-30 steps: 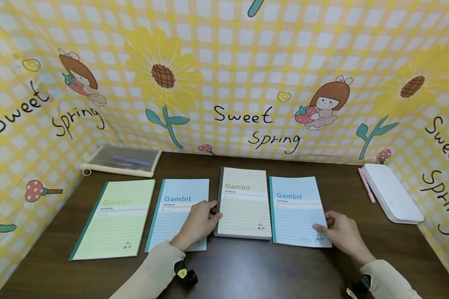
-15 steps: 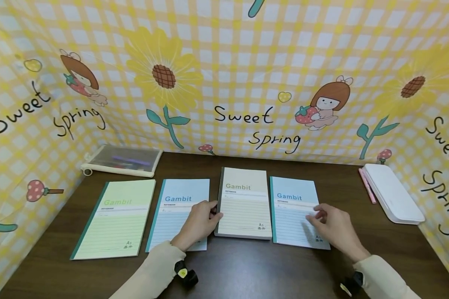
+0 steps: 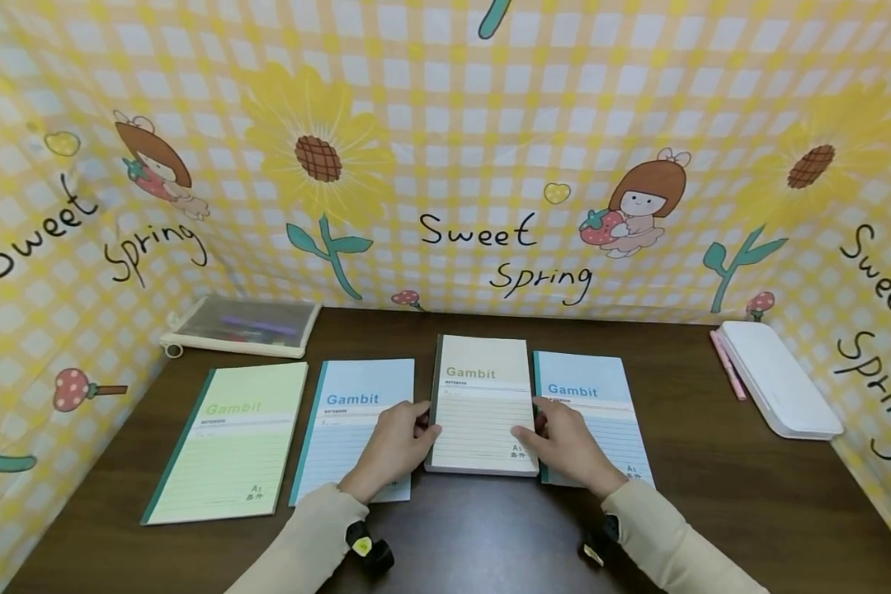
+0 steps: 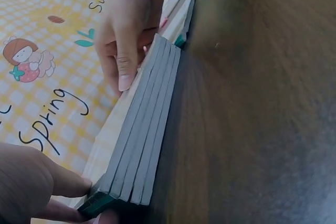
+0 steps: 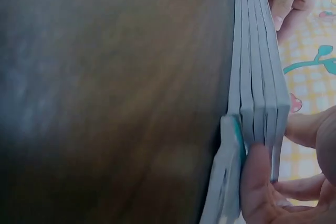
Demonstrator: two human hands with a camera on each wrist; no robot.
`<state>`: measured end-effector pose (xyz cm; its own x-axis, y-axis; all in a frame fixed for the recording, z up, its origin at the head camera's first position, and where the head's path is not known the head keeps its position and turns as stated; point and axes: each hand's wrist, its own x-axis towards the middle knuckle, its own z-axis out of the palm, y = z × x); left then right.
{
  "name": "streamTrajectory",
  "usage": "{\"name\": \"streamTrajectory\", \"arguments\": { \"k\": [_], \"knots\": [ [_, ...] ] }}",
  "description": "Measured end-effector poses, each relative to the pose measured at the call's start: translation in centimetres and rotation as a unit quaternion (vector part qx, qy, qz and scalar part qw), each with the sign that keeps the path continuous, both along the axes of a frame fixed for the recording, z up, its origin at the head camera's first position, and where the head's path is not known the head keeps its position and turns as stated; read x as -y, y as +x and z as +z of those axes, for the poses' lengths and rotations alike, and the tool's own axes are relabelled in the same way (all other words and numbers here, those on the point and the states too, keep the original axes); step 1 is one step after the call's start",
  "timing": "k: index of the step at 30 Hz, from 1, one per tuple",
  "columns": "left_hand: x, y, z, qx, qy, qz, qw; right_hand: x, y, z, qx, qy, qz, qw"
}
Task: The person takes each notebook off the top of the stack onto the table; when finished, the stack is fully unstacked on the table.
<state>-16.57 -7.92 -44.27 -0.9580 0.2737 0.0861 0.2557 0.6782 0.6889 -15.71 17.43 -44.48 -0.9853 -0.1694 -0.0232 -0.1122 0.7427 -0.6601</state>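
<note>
A stack of several notebooks, a beige Gambit one on top, lies on the table between both hands. My left hand grips its left spine edge, thumb on the cover; the left wrist view shows the stacked page edges. At the opposite edge, my right hand holds the stack with its thumb on the beige cover and fingers down the side. Beneath the right hand lies a blue notebook, partly hidden. Another blue notebook is under the left hand, and a green notebook lies farther left.
A mesh zip pencil pouch sits at the back left with pens inside. On the right are a white case and a pink pen beside it. Yellow checked cloth walls in the back and sides of the dark table.
My right hand has left the right blue notebook's outer edge and moved left across it to the stack's right edge. The left hand has stayed on the stack. The view has shifted slightly.
</note>
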Motion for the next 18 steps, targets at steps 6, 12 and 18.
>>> {"name": "streamTrajectory", "arguments": {
  "k": [6, 12, 18],
  "knots": [
    [-0.30, -0.04, 0.10, -0.006, 0.014, 0.006, 0.9999, -0.31, -0.03, 0.05, 0.003, -0.001, 0.010, 0.9999],
    [-0.37, 0.17, 0.11, -0.022, 0.003, 0.014, 0.9997, -0.22, -0.08, 0.16, 0.011, 0.005, 0.006, 0.9999],
    [-0.91, -0.33, 0.65, -0.027, 0.054, 0.053, 0.9967, -0.24, -0.15, -0.02, 0.005, 0.009, 0.012, 0.9999]
  ]
}}
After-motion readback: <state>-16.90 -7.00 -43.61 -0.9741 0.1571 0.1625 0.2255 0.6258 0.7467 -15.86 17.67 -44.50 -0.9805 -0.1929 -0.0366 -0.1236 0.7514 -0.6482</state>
